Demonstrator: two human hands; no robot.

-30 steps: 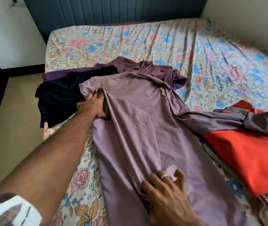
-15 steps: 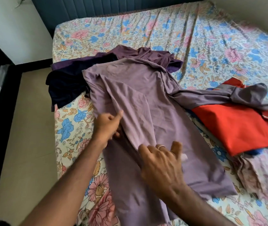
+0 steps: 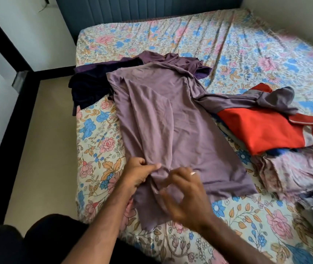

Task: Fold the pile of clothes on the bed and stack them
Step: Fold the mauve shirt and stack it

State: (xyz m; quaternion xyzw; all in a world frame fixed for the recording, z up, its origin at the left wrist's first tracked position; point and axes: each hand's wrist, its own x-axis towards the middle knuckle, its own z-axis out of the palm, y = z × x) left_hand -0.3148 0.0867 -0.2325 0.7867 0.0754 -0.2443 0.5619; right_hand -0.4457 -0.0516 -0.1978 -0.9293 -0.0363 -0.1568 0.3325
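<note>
A long mauve garment [image 3: 170, 121] lies spread lengthwise on the floral bed [image 3: 190, 35], its left side folded inward. One sleeve [image 3: 247, 100] trails right over a red garment [image 3: 256, 126]. My left hand [image 3: 137, 173] pinches the folded left edge near the hem. My right hand [image 3: 188, 199], blurred, hovers with curled fingers over the hem area; whether it grips the cloth is unclear. Behind the mauve garment lie a dark navy garment [image 3: 89, 86] and a dark purple one [image 3: 180, 60].
The red garment tops a low stack of folded patterned cloth [image 3: 294, 168] at the bed's right side. A blue headboard [image 3: 142, 8] stands at the far end. Beige floor [image 3: 43, 149] runs along the bed's left edge, with a black frame beyond.
My left hand slid from the garment's shoulder down its folded edge to the hem. My right hand lifted off the cloth and curled. The view pulled back.
</note>
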